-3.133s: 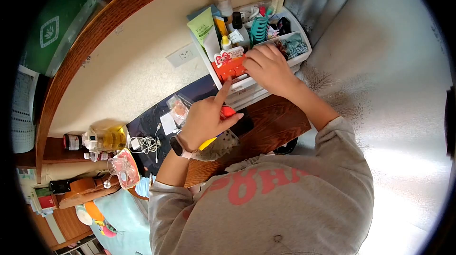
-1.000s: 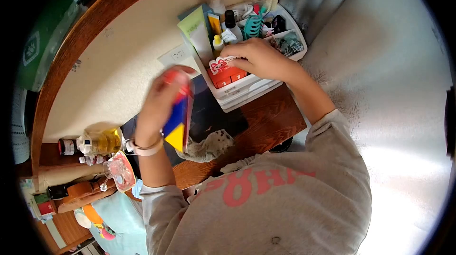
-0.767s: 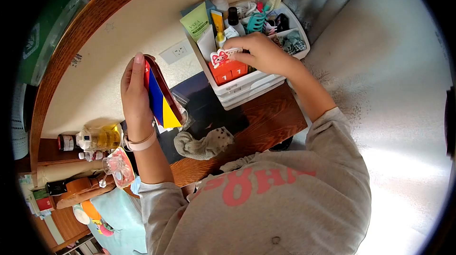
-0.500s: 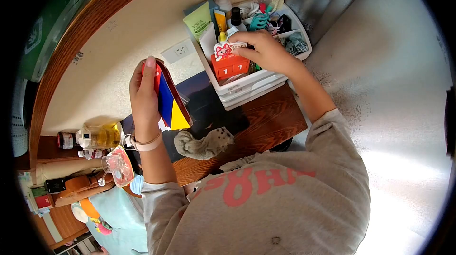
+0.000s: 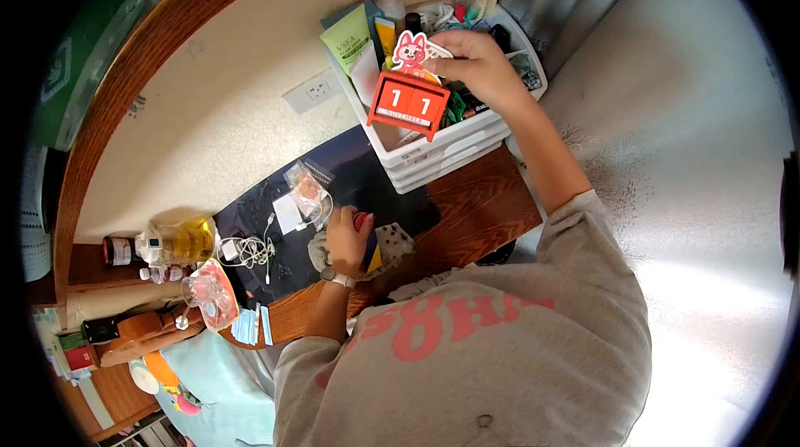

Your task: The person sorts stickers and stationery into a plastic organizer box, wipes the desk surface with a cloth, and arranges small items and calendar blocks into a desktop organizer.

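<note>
My right hand (image 5: 479, 65) is closed on the top of a small red block calendar (image 5: 407, 110), gripping it by the pink cartoon figure (image 5: 409, 53). The calendar reads 1 1 and NOVEMBER, and it is held tilted above the front of the white storage bin (image 5: 450, 134). Low over the desk, my left hand (image 5: 347, 239) is wrapped around a red, blue and yellow box (image 5: 374, 260), mostly hidden by the hand. Beneath and around that box lies a grey spotted cloth item (image 5: 396, 245), touching or very near it.
In the bin stand a green tube (image 5: 348, 37), a yellow tube (image 5: 386, 34) and several small items. On the dark desk mat (image 5: 292, 268) lie a white cable (image 5: 248, 252) and a clear packet (image 5: 307, 184). A bottle of yellow liquid (image 5: 187, 239) stands at the left.
My left hand has come down and right with the box, from raised by the wall to the cloth item. My right hand has lifted the calendar and turned its front upward.
</note>
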A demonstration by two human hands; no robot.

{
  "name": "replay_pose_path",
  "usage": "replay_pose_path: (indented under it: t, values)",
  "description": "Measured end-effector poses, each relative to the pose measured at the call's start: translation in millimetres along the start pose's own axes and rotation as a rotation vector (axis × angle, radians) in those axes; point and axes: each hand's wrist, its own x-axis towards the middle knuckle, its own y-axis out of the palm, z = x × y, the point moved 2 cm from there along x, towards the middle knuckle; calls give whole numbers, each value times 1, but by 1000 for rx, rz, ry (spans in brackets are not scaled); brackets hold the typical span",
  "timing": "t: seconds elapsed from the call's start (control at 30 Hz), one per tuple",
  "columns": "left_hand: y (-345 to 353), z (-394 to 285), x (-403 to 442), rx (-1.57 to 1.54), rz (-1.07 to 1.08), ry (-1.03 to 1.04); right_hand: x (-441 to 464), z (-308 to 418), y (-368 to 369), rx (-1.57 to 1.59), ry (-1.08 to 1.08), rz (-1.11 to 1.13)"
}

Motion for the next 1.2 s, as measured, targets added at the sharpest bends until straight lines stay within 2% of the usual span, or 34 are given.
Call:
replay_pose_path:
  t: [0.03, 0.07, 0.13, 0.17, 0.23, 0.27, 0.33, 0.37, 0.43, 0.53, 0.57, 0.67, 0.73, 0.8, 0.83, 0.87, 0.9, 0.93, 0.97, 1.0, 1.07, 1.2]
  values:
    - [3, 0, 0, 112, -55, 93, -2, 4, -2, 41, 65, -13]
    - [1, -6, 3, 111, -57, 90, -5, 8, -5, 40, 64, -10]
    - [-24, -36, 17, 85, -316, 232, -14, 16, -13, 234, 146, -83]
    - [-40, -55, 30, 85, -314, 235, -22, 23, -16, 220, 148, -133]
    - [-79, -101, 55, -207, -370, 348, -36, 28, -28, 170, 156, -187]
    - [-93, -120, 68, -213, -365, 346, -43, 30, -33, 116, 159, -235]
    - [-109, -152, 94, -301, -121, 451, -58, 30, -36, 107, 149, -301]
    - [-110, -161, 106, -303, -123, 456, -63, 28, -38, 128, 172, -342]
    - [-98, -175, 128, 189, 249, 471, -72, 31, -37, 179, 223, -398]
    - [-73, -172, 153, 149, 254, 487, -85, 20, -41, 266, 209, -458]
    - [-62, -164, 162, 77, 240, 583, -88, 20, -42, 315, 200, -463]
    - [-62, -162, 169, 109, 274, 734, -100, 24, -45, 345, 228, -475]
    - [-85, -173, 160, 141, 309, 726, -105, 22, -47, 345, 231, -516]
    - [-112, -181, 146, 99, 274, 583, -109, 19, -46, 351, 227, -556]
    - [-124, -189, 132, 102, 282, 588, -113, 17, -43, 339, 220, -588]
    - [-138, -198, 116, 45, 171, 606, -116, 15, -39, 327, 215, -618]
    - [-147, -203, 106, -11, 58, 620, -118, 13, -36, 331, 218, -621]
    - [-151, -204, 102, -10, 65, 615, -119, 11, -28, 389, 235, -481]
    - [-152, -206, 93, 67, 89, 850, -120, 8, -20, 448, 255, -335]
    - [-153, -206, 85, 146, 114, 1083, -119, 8, -13, 455, 266, -328]
    - [-151, -201, 77, 202, 171, 1115, -118, 7, 4, 440, 269, -265]
    - [-148, -192, 68, 51, 195, 1152, -116, 4, 16, 450, 301, -230]
